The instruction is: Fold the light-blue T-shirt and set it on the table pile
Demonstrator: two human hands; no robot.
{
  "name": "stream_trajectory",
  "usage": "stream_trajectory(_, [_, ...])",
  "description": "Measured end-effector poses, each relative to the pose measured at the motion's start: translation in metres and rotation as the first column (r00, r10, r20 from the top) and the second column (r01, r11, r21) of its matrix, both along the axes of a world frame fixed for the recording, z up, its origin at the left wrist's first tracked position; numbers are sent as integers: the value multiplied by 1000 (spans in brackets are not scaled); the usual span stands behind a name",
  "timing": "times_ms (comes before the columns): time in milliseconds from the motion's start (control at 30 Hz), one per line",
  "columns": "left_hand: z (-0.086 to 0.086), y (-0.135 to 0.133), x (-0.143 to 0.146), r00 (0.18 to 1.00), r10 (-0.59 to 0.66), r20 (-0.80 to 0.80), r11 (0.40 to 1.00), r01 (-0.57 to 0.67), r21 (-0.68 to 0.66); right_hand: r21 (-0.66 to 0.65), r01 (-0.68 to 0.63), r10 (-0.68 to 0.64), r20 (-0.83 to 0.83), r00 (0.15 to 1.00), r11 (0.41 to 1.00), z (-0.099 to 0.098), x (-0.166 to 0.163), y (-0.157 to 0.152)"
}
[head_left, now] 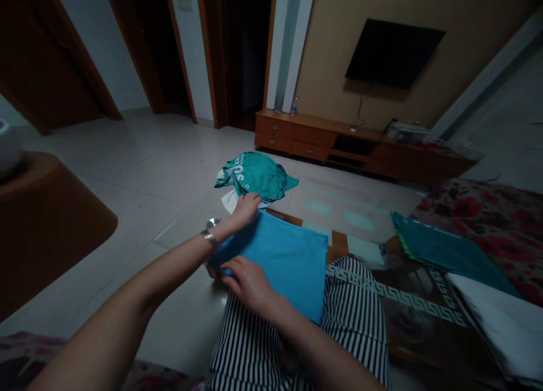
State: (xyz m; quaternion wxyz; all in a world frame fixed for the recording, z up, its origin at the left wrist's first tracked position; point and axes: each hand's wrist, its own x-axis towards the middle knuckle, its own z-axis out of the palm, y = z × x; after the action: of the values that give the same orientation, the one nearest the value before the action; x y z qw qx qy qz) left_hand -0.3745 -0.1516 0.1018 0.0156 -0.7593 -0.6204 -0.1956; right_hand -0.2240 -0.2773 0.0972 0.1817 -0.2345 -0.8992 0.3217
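A flat piece of bright blue cloth with a straight hemmed far edge lies across my lap, over striped trousers. At its far left corner, my left hand is closed on the cloth, with a metal band around the wrist. My right hand pinches the near left edge, thumb and fingers close together. Just beyond the left hand, a crumpled heap of teal cloth with white lettering rests there, and some white cloth shows under it.
A glass-topped table with a key pattern stands at my right. Teal folded cloths and a white sheet-like piece lie there, beside a floral sofa. A wooden TV cabinet lines the wall; a brown rounded piece of furniture is at left.
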Motion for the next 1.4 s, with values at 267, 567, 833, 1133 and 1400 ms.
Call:
stream_trajectory(267, [-72, -83, 0, 978, -113, -177, 989, 94, -114, 285, 351, -374, 26, 927, 892, -43, 122, 81])
stream_trajectory(567, [-57, -133, -78, 977, 116, -179, 992, -124, -37, 296, 391, -410, 3, 912, 871, -44, 234, 87])
stream_trajectory(833, [-69, -170, -55, 925, -230, -301, 973, 208, -104, 398, 152, -203, 90, 975, 905, -67, 248, -14])
stream_trajectory(1133, [-87, -166, -55, 959, -189, -210, 976, 207, 68, 528, 373, -417, -38, 908, 763, -88, 226, -12])
stream_trajectory(1400, [-90, -172, -64, 941, -189, -279, 959, 238, 154, 456, 330, -365, -11, 931, 827, -68, 233, -21])
